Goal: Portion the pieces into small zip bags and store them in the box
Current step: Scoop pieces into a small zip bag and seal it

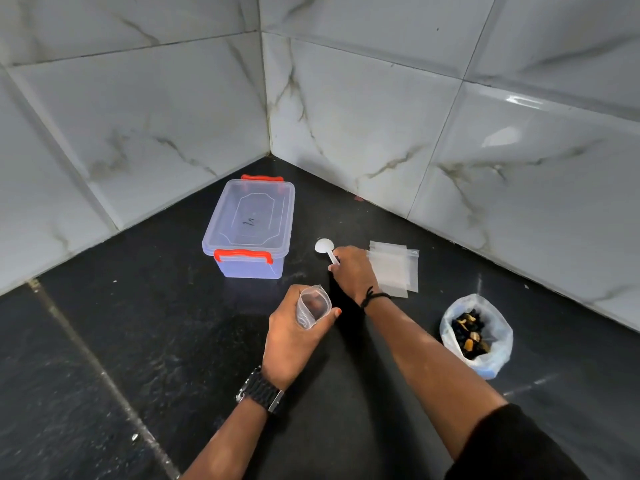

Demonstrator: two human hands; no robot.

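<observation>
My left hand (294,327) grips a small clear zip bag (312,305) with its mouth held open and facing up. Just beyond it, my right hand (351,270) holds the handle of a white plastic spoon (325,247) whose bowl lies on the black counter. A clear plastic box (250,228) with red clips stands closed to the left of the spoon. To the right of my right hand lies a small stack of flat empty zip bags (396,268). An open plastic bag of dark and orange pieces (476,336) stands at the right.
The black stone counter (173,341) runs into a corner between two white marble-tiled walls (381,133). A grout seam crosses the counter at the left. My right forearm stretches between the pieces bag and my left hand.
</observation>
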